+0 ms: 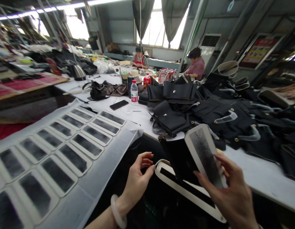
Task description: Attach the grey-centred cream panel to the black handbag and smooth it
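Left grip [139,175] loosely curled, right grip [230,189] pinching

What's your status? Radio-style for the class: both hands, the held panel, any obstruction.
Right hand holding pale-edged panel, tilted. Left hand at pale rim of black piece, contact unclear. Black bags piled on table beyond, may crowd the panel.

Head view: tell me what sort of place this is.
Most likely a handbag workshop: black handbags are heaped on a white worktable, matching pale-edged dark panels lie in rows, and a person in a red apron appears further back.
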`<state>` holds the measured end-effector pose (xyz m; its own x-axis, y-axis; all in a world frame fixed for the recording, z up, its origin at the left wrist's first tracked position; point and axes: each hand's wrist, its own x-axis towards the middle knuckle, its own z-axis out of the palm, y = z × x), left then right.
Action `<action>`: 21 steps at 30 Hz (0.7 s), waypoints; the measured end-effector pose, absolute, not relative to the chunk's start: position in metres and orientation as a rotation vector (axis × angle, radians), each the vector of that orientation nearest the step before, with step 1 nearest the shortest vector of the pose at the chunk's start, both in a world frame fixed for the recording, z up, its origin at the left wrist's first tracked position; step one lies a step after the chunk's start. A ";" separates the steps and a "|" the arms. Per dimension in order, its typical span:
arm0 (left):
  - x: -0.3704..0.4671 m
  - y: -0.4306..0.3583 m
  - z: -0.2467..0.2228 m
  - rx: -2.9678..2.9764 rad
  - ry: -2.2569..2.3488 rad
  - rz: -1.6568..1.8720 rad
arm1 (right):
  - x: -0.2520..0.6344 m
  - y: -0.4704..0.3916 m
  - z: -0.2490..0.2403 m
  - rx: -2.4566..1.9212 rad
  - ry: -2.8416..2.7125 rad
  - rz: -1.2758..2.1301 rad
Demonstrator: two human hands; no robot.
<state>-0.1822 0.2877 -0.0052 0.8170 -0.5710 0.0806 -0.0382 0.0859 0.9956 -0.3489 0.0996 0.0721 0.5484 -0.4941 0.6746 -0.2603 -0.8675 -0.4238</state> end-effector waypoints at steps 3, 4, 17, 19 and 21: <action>-0.177 0.279 -0.004 1.508 -0.595 -0.352 | -0.349 0.097 0.063 -2.520 0.640 -1.219; -0.174 0.275 -0.003 1.522 -0.637 -0.329 | -0.350 0.096 0.061 -2.521 0.642 -1.214; -0.159 0.236 0.004 1.661 -1.042 -0.308 | -0.385 0.081 0.029 -2.795 0.573 -1.071; -0.160 0.236 -0.001 1.728 -1.089 -0.290 | -0.389 0.078 0.027 -2.858 0.547 -1.000; -0.161 0.236 -0.007 1.792 -1.147 -0.264 | -0.391 0.076 0.027 -2.944 0.515 -0.947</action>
<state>-0.1614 0.2359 -0.0067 0.5351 -0.7933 0.2905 -0.5863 -0.1011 0.8037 -0.3909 0.0760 0.0267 0.7637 -0.3104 0.5660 -0.3065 -0.9460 -0.1052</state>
